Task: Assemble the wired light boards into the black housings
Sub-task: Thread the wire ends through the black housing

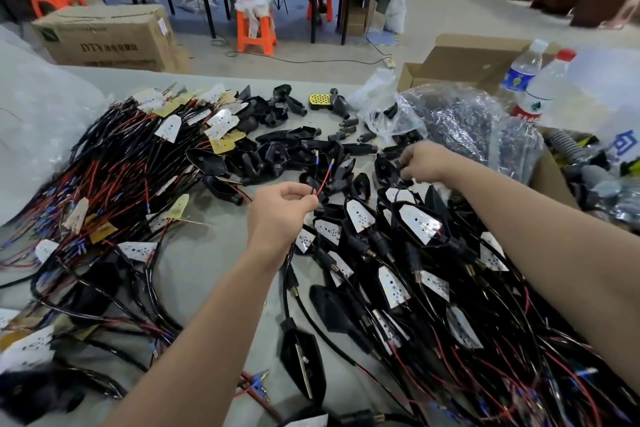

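My left hand (282,210) pinches a red and black wire pair (322,180) whose ends point up and away; the cable runs down under my wrist. My right hand (424,161) reaches into the loose black housings (277,156) in the middle of the table, fingers curled on a small black housing (386,168). Wired light boards (166,156) with white and yellow faces lie heaped at the left. At the right lies a pile of assembled housings with boards (420,224) and trailing cables.
A grey table (214,260) carries everything. A clear bag of black parts (460,125) and an open cardboard box (460,59) sit at the back right, beside two water bottles (533,90). Bubble wrap (38,121) bulges at the left. Orange stools and boxes stand beyond.
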A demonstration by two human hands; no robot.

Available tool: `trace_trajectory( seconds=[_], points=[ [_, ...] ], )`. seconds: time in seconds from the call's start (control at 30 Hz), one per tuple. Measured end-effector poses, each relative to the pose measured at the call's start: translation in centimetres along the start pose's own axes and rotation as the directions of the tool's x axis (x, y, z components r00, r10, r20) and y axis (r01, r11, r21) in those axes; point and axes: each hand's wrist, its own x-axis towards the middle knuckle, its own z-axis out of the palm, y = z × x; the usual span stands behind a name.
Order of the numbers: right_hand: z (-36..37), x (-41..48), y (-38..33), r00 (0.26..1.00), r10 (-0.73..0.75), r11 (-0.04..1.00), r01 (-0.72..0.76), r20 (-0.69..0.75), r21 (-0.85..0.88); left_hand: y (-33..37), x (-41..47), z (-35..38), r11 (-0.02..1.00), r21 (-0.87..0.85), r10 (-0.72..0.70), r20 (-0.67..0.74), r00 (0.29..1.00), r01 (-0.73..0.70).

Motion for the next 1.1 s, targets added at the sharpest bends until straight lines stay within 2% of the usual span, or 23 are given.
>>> trace_trajectory(
  seconds=[0.07, 0.17, 0.27, 0.37, 0.43, 0.53, 0.63, 0.8, 0.87, 1.1],
  points=[
    [-1.0, -1.0, -2.0, 0.999, -0.033, 0.972, 0.041, -0.037, 0.231, 0.0, -0.3, -0.1, 0.988, 0.125, 0.094, -0.037, 0.995, -0.088],
    [-2.0, -3.1, -5.1, 0.993, -0.108, 0.858, 0.116, -0.046, 0.500, 0.2, -0.9, -0.4, 0.894, 0.373, 0.310, -0.118, 0.943, -0.248],
    [-1.8, -5.3, -7.7, 0.979, -0.150, 0.729, 0.202, -0.136, 0.654, 0.6, -1.6, -0.6, 0.876, 0.371, 0.373, -0.117, 0.920, -0.308],
    [-0.5, -7.6, -9.6, 0.962, -0.155, 0.576, 0.273, -0.224, 0.770, 0.9, -2.3, -1.2, 0.898, 0.309, 0.357, -0.097, 0.929, -0.313],
    [0.6, -9.2, -10.3, 0.961, -0.145, 0.448, 0.276, -0.235, 0.850, 0.8, -2.8, -1.6, 0.883, 0.315, 0.394, -0.100, 0.914, -0.347],
    [2.4, -11.2, -11.2, 0.966, -0.129, 0.240, 0.251, -0.226, 0.938, 0.4, -3.6, -2.3, 0.802, 0.384, 0.516, -0.059, 0.854, -0.458],
    [3.7, -12.5, -11.8, 0.966, -0.100, 0.136, 0.252, -0.240, 0.958, 0.1, -4.3, -3.0, 0.776, 0.367, 0.556, -0.014, 0.831, -0.513],
    [4.4, -13.3, -11.8, 0.967, 0.032, 0.033, 0.251, -0.252, 0.967, -0.2, -4.9, -4.3, 0.806, 0.299, 0.531, 0.018, 0.847, -0.511],
    [4.4, -13.4, -11.7, 0.968, 0.036, 0.058, 0.247, -0.250, 0.967, -0.2, -5.0, -4.8, 0.796, 0.310, 0.543, 0.018, 0.840, -0.520],
    [5.0, -13.6, -12.1, 0.964, -0.095, 0.190, 0.261, -0.247, 0.946, 0.0, -5.1, -5.6, 0.773, 0.381, 0.546, 0.007, 0.838, -0.507]
  ],
)
